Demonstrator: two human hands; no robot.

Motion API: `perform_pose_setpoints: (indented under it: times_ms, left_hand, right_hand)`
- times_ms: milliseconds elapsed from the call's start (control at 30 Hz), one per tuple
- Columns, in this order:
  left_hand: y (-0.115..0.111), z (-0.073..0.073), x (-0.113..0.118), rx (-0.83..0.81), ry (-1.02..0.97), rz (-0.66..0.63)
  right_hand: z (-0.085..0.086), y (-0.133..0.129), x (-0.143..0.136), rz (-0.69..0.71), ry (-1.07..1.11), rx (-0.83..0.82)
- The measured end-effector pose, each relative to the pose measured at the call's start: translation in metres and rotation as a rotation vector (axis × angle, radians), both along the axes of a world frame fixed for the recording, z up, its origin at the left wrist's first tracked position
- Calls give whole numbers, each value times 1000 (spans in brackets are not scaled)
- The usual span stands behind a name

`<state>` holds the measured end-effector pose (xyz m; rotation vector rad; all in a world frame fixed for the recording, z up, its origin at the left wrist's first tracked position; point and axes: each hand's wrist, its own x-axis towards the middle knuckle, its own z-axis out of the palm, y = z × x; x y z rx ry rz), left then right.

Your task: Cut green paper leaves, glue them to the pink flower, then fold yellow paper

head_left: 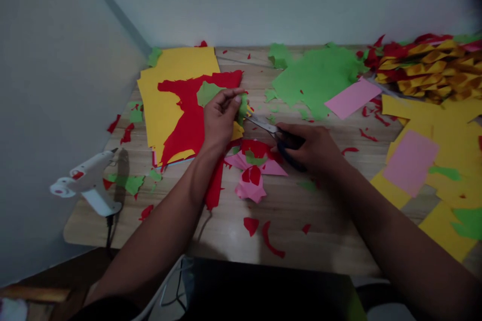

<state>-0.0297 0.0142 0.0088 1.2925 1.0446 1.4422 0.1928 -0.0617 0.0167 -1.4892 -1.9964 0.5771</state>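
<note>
- While the left grip (222, 115) pinches green paper (241, 115), the right grip (318, 148) clamps one pair of scissors (268, 127).
- Left of both grips: one glue gun (91, 168).
- Scissors: dark-handled, silvery-bladed.

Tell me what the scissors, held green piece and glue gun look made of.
Scissors: blades look metal, silvery with slight sheen; dark handles, probably plastic. Held green piece: likely matte paper, thin with ragged edges. Glue gun: seemingly smooth plastic, given its white moulded shape.

Left forearm (181, 205), toward 8 o'clock: bare; left hand (222, 118) bare. Right forearm (391, 220), toward 4 o'clock: bare; right hand (318, 150) bare. Blackish cloth (107, 308) near 7 o'clock, possibly sleeve; too dim for detail.
</note>
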Motion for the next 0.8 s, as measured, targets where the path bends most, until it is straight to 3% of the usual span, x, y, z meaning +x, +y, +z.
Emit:
perform_pose_setpoints:
  times_ms: [200, 800]
  left_hand:
    - [-4, 5, 0, 31, 73, -89]
    - [-8, -1, -1, 156, 217, -100]
  right_hand:
    - [1, 2, 8, 70, -28, -27]
    - [10, 1, 9, 117, -85, -83]
